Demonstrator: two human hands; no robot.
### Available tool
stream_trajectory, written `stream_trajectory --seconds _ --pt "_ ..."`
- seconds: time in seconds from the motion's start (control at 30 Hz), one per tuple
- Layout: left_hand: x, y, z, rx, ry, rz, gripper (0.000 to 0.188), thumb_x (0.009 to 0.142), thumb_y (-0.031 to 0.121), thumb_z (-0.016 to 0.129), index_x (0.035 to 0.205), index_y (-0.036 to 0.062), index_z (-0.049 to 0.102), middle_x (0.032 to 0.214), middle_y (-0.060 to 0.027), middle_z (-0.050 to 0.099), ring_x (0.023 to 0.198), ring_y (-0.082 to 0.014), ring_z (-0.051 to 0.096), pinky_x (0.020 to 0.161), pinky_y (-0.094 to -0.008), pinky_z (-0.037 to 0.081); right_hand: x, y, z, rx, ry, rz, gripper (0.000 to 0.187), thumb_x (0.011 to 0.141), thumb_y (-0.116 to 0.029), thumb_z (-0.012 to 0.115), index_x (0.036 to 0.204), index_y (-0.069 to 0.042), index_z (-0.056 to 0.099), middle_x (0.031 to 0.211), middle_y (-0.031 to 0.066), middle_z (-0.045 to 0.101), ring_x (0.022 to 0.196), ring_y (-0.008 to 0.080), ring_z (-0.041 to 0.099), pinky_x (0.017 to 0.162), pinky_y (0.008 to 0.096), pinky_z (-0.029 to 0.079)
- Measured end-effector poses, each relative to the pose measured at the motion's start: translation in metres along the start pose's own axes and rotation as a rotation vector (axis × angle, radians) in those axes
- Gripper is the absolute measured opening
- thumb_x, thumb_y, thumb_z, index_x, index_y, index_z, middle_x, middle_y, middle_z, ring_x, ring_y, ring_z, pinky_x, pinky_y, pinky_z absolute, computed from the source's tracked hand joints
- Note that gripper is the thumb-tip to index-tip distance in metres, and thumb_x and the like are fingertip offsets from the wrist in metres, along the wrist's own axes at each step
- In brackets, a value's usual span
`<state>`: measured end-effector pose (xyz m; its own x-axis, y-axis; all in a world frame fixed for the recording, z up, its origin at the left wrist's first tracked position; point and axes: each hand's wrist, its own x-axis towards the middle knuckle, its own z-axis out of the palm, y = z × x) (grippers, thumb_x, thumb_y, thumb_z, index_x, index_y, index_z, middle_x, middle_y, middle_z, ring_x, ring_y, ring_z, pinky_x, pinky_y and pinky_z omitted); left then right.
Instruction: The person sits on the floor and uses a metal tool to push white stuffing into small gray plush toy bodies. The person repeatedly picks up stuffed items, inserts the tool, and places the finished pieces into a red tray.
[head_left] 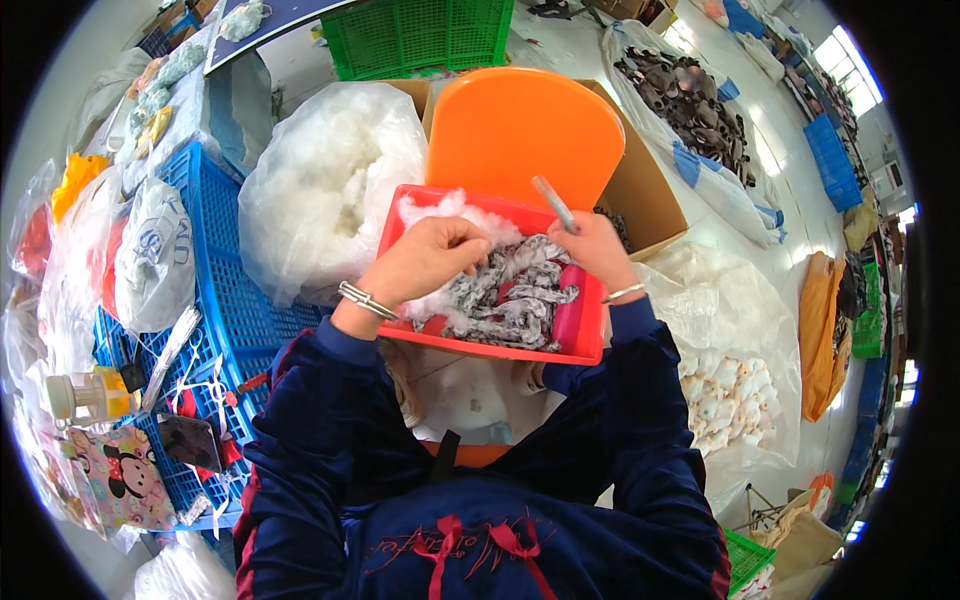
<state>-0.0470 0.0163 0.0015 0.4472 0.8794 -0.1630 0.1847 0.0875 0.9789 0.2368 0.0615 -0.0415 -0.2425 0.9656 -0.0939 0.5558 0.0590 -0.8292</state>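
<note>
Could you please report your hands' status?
Left hand over red tray, grip unclear.
Right hand holding grey stick.
Patterned pieces in tray.
Orange chair just beyond.

A slim grey stick [553, 202] juts up out of the right hand [592, 248], its free end leaning to the left. Below it, a shallow red tray [470, 347] sits right in front of the person, holding crumpled, fuzzy grey-and-white pieces [515, 300] in a loose heap, with fluffy white stuffing [440, 210] bunched toward its left side.
</note>
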Motion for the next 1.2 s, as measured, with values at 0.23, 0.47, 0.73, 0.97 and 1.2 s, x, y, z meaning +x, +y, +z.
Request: stream_trajectory --seconds 0.23,0.47,0.73,0.97,1.2 --pt "0.0 -0.003 0.064 0.026 -0.093 0.118 0.035 0.092 0.031 0.062 0.082 -0.0018 0.07 0.081 -0.0084 0.069 0.065 -0.0114 0.062 0.064 -0.0267 0.05 -0.029 -0.051 0.014 0.952 0.104 0.051 0.012 0.092 -0.008 0.065 0.099 0.0 0.065 0.071 0.0011 0.059 0.058 0.0084 0.053 0.051 0.0198 0.041" --pt "0.007 0.009 0.053 0.045 0.313 -0.176 0.037 0.092 0.038 0.063 0.095 0.0016 0.072 0.075 -0.0059 0.071 0.066 -0.0092 0.062 0.059 -0.0255 0.048 -0.047 -0.073 0.024 0.907 -0.024 0.087 0.019 0.094 -0.008 0.06 0.109 0.003 0.064 0.084 0.0053 0.067 0.065 0.0112 0.062 0.059 0.0225 0.05" --pt "0.008 0.017 0.045 -0.33 0.166 -0.089 0.022 0.091 0.021 0.065 0.098 0.0003 0.07 0.078 -0.0061 0.07 0.065 -0.01 0.064 0.06 -0.0245 0.052 -0.048 -0.065 0.016 0.68 -0.044 0.038 0.015 0.096 -0.013 0.06 0.105 -0.001 0.063 0.08 -0.0012 0.059 0.055 0.0027 0.047 0.047 0.0184 0.035" --pt "0.004 0.017 0.035 -0.312 0.172 -0.027 0.015 0.088 0.01 0.067 0.095 -0.0021 0.067 0.076 -0.0059 0.068 0.066 -0.0113 0.065 0.06 -0.0245 0.053 -0.049 -0.062 -0.002 0.606 -0.118 -0.029 0.014 0.096 -0.015 0.06 0.098 -0.002 0.058 0.076 -0.0022 0.055 0.064 0.0029 0.047 0.055 0.0195 0.037" --pt "-0.001 0.02 0.025 -0.194 0.281 0.031 0.017 0.083 0.014 0.065 0.087 -0.0022 0.068 0.071 -0.0056 0.068 0.066 -0.0107 0.064 0.058 -0.025 0.051 -0.055 -0.065 -0.01 0.219 -0.169 -0.131 0.012 0.09 -0.007 0.064 0.097 0.0 0.058 0.074 -0.0031 0.053 0.064 0.0025 0.045 0.056 0.0209 0.037"
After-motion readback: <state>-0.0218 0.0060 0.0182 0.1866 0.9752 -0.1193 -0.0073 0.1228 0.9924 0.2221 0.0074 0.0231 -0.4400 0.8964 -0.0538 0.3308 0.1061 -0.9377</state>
